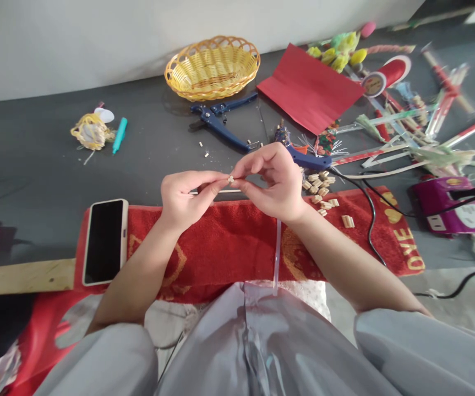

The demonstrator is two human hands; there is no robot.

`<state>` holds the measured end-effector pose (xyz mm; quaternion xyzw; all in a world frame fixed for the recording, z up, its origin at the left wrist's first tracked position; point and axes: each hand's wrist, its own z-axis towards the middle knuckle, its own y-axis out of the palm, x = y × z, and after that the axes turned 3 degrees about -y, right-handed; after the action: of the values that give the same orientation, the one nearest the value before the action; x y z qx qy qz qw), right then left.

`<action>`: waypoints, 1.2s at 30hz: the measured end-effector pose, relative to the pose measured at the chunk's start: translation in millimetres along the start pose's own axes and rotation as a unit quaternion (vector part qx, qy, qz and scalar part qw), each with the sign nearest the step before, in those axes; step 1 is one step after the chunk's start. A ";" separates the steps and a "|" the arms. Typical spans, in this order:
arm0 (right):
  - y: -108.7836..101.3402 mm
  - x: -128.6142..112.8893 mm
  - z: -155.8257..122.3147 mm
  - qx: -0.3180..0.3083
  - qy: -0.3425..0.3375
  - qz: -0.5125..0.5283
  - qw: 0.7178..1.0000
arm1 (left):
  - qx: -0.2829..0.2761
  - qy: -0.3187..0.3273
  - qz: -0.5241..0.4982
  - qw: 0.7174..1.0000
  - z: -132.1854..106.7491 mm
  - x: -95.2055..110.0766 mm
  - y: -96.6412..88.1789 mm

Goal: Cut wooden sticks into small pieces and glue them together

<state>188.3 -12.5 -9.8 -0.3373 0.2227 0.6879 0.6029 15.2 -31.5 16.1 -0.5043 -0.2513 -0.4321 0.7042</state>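
My left hand [185,195] and my right hand [276,179] meet over the far edge of a red towel [224,247]. Between their fingertips is a tiny cream-coloured bundle of short sticks [231,179], pinched from both sides; its round ends face me. Behind the fingers lies a thin pale stick [235,191]. To the right of my right hand, several similar short-stick bundles [320,184] are heaped, and one bundle [348,221] sits apart on the towel. A glue gun with a blue handle [311,160] lies just past my right hand, partly hidden by it.
Blue-handled cutters [224,126] lie beyond my hands, before a yellow wicker basket [212,71]. Red paper [309,88], a red ribbon spool [388,76] and scattered strips fill the right. A phone [105,242] rests left; a purple power block [454,206] and cables lie right.
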 end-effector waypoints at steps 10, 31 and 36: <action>0.3 -1.2 1.5 0.000 -0.009 -0.033 0.999 | -0.040 -0.158 -0.162 0.973 5.3 -4.6 6.3; -5.7 2.3 4.9 -0.043 -0.077 -0.135 0.987 | -0.125 -0.318 -0.258 0.904 13.6 -5.6 4.2; -5.5 3.0 5.1 -0.044 -0.100 -0.146 0.983 | -0.141 -0.319 -0.265 0.899 14.6 -3.2 4.4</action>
<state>192.5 -5.9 -8.1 -0.3219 0.0789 0.6323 0.7003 18.5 -16.3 16.7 -0.6242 -0.5231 -0.4494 0.3669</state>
